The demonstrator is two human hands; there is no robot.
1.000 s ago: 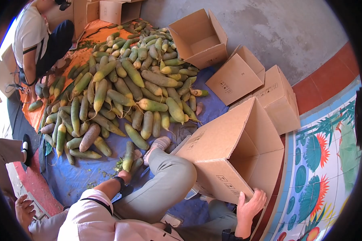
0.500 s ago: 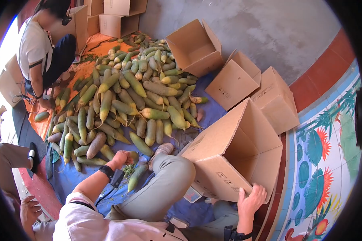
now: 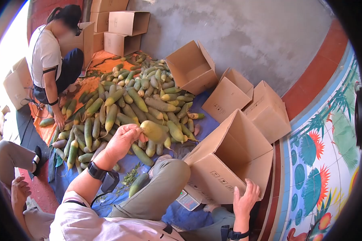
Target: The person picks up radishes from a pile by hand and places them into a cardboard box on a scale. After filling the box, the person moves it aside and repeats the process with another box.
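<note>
My left hand (image 3: 126,140) is closed around one end of a green radish (image 3: 153,132), lifted above the radish pile (image 3: 128,96). The radish's thick rounded end points right. My right hand (image 3: 245,197) grips the near edge of an open cardboard box (image 3: 213,164), its thumb and fingers at the rim. That box is tilted, with its opening facing right and up, and the part of its inside that shows is bare. Another green radish (image 3: 138,184) lies on the blue sheet beside my leg.
A digital scale (image 3: 188,200) sits under the box's near side. More open boxes (image 3: 228,94) line the grey wall (image 3: 245,36). At the left a co-worker (image 3: 48,60) crouches, a hand at the pile. Another person's hand (image 3: 19,193) shows at lower left. Leafy scraps (image 3: 130,175) lie on the sheet.
My left hand has risen from the sheet and moved up and right, with the radish held in it. My right hand stays at the box edge. The co-worker's hand has shifted toward the pile.
</note>
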